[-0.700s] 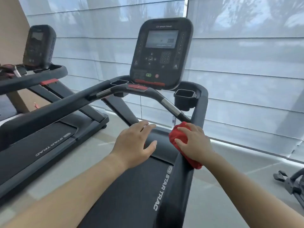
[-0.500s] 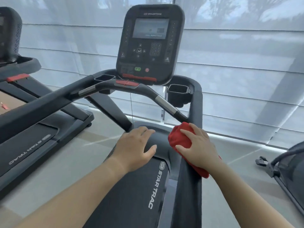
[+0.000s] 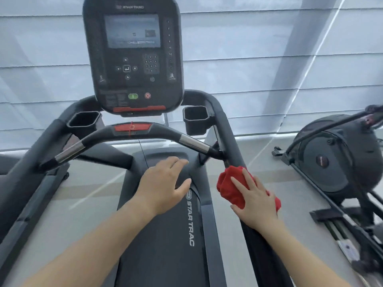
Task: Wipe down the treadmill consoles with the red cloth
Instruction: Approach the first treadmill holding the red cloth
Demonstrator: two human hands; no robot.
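Observation:
The black treadmill console (image 3: 132, 56) stands straight ahead, with a screen, keypad, and green and red buttons. My right hand (image 3: 256, 200) presses the bunched red cloth (image 3: 230, 186) onto the treadmill's right side handrail (image 3: 230, 137), below the console. My left hand (image 3: 163, 184) hovers open above the running belt (image 3: 165, 235), fingers spread, holding nothing. A curved front handlebar (image 3: 134, 132) with a red stop panel crosses between my hands and the console.
Two black cup holders (image 3: 84, 121) (image 3: 195, 117) flank the console base. An elliptical machine (image 3: 337, 156) stands on the floor at the right. The left handrail (image 3: 27, 168) runs down the left side. Window blinds (image 3: 269, 59) fill the background.
The view has swung right and closer to the console; the neighbouring treadmill left the frame and the elliptical came in. My right hand keeps the cloth on the right handrail.

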